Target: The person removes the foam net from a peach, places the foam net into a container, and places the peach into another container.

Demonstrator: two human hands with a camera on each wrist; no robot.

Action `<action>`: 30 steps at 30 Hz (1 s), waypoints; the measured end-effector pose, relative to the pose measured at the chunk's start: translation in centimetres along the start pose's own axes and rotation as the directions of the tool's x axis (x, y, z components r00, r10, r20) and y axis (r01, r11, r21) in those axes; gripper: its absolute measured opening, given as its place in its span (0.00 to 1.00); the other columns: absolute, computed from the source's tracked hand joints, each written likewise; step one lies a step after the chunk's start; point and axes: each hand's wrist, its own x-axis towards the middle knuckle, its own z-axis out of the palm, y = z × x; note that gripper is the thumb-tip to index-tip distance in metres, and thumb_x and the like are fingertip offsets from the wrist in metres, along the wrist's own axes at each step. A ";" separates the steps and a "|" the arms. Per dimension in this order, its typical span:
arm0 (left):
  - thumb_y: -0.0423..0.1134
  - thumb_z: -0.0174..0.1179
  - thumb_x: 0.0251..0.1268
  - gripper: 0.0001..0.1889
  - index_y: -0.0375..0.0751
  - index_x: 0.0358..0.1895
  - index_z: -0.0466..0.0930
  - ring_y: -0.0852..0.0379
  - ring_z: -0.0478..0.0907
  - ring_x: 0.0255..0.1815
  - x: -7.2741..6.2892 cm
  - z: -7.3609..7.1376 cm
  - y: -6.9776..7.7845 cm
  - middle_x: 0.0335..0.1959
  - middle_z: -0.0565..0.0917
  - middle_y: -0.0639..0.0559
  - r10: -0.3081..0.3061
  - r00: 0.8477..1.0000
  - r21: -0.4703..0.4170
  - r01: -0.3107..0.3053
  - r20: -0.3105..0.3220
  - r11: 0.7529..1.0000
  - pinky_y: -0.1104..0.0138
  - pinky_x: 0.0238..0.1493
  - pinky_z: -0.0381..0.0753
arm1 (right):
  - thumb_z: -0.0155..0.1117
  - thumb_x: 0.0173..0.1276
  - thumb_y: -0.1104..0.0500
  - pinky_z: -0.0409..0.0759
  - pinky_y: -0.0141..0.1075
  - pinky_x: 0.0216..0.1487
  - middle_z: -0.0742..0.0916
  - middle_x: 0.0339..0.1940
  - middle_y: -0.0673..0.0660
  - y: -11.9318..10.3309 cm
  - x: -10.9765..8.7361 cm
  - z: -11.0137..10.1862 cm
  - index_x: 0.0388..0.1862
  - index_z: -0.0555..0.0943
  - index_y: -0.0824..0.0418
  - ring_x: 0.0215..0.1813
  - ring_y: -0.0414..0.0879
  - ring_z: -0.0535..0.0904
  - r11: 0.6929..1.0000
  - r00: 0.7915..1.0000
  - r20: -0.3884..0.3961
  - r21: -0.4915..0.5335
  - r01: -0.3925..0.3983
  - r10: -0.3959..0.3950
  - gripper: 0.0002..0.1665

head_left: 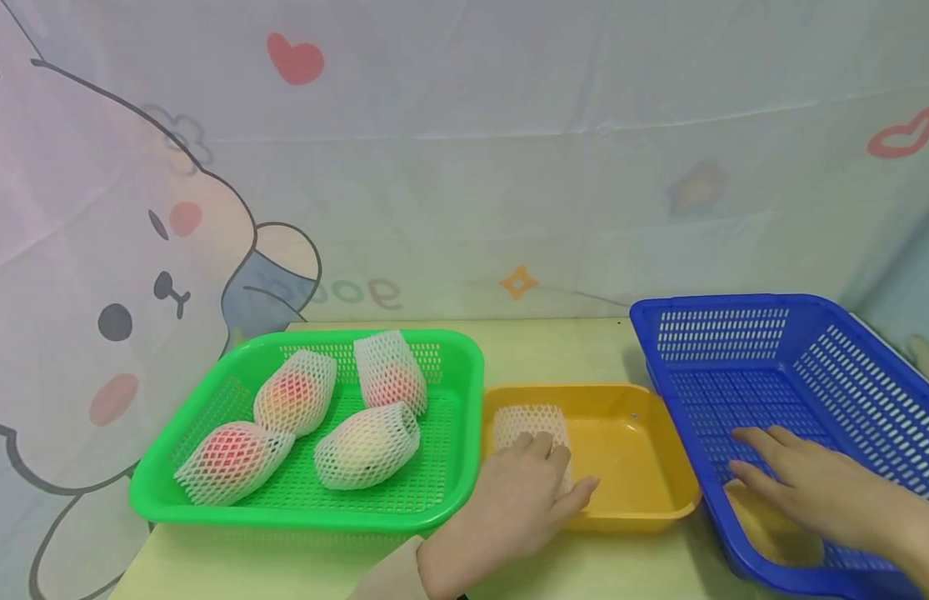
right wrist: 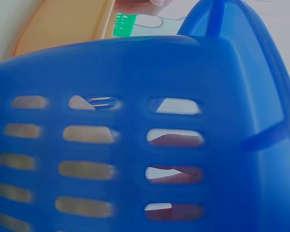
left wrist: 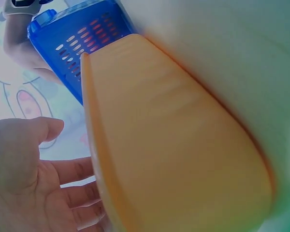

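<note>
My left hand reaches over the near rim of the orange tray. Its fingers lie loosely extended over a white foam net sleeve at the tray's left end, partly hiding it. In the left wrist view, the fingers pass behind the tray's wall. On the right, my right hand is inside the blue basket, its fairly straight fingers above a smooth yellow-brown rounded thing at the near left corner. The hand covers part of that thing. The basket's slotted wall blocks most of the right wrist view.
To the left stands a green basket with several fruits in white foam nets, among them a pale one and a reddish one. All containers sit on a pale yellow table before a printed cloth.
</note>
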 end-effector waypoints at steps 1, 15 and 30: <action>0.60 0.42 0.72 0.24 0.45 0.32 0.78 0.60 0.66 0.25 0.0 -0.1 0.0 0.25 0.73 0.56 0.003 1.000 0.000 -0.003 -0.005 1.000 0.73 0.21 0.62 | 0.44 0.75 0.40 0.72 0.67 0.49 0.74 0.59 0.80 -0.1 0.0 -0.1 0.65 0.69 0.67 0.57 0.77 0.72 1.000 1.000 0.002 0.001 -0.001 0.001 0.35; 0.60 0.40 0.73 0.26 0.43 0.34 0.79 0.60 0.65 0.26 -0.3 -1.0 -0.1 0.26 0.72 0.55 -0.003 0.998 -0.046 0.000 -0.065 0.999 0.74 0.22 0.62 | 0.42 0.77 0.41 0.71 0.68 0.51 0.74 0.61 0.79 -0.9 -0.1 -0.3 0.66 0.67 0.67 0.59 0.77 0.70 1.000 1.000 -0.009 -0.005 0.001 -0.001 0.35; 0.57 0.44 0.73 0.21 0.43 0.39 0.77 0.58 0.73 0.35 -0.2 -1.5 -0.6 0.34 0.77 0.54 0.017 0.987 -0.098 -0.033 -0.159 0.995 0.71 0.33 0.76 | 0.40 0.77 0.41 0.67 0.69 0.56 0.69 0.67 0.76 -1.9 -0.5 -0.7 0.72 0.59 0.63 0.65 0.75 0.66 0.997 0.996 -0.090 0.075 0.027 -0.020 0.36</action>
